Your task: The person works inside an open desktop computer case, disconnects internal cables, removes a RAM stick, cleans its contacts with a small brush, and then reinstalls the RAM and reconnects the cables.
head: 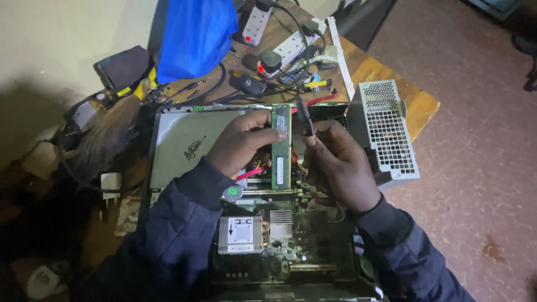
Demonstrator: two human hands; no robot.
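Currently I am holding the long green memory module out of the opened grey desktop computer case, frame centre: left hand pinching its edge, right hand closed around a thin dark tool. Reseating appears outstanding.

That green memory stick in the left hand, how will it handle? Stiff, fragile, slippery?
The memory stick is a thin flat board held straight by the left hand near one end, so probably stiff and light. Its bare chips and edge suggest it is fragile; pinching by the edges seems safest. The right hand holds a thin tool close by, so knocks are possible.
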